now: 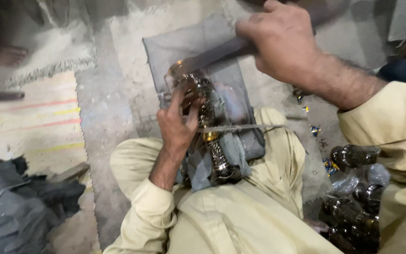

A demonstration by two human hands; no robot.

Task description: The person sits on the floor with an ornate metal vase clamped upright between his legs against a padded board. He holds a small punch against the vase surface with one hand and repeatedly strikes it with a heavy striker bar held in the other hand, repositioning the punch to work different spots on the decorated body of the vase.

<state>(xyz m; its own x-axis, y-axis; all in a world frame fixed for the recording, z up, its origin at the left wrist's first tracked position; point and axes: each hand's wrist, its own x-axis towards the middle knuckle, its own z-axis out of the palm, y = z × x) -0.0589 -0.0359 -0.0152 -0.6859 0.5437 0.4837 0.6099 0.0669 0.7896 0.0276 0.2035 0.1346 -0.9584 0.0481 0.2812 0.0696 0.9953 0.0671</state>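
A person is sitting on the floor [118, 56], seen from above, with an ornate metal piece [212, 136] lying across the lap on a grey cloth [231, 108].

The left hand [178, 123] is grasping the far end of the piece, fingers curled around it and pinning it down. The right hand [283, 44] is clenched around a long dark tool [212, 55], whose tip is reaching the far end of the piece, just beside the left fingers.

Risk, as a judgement: the tool is working very close to the left fingers, so a slip off the curved metal could strike them. The piece is resting only on soft cloth over a knee, so it could roll or shift under pressure and spoil the surface. A thin rod [240, 127] is lying across the piece and could be knocked loose.

The piece is lying under and near of the left hand, running toward the body. More dark pieces [353, 188] are lying at the near right.
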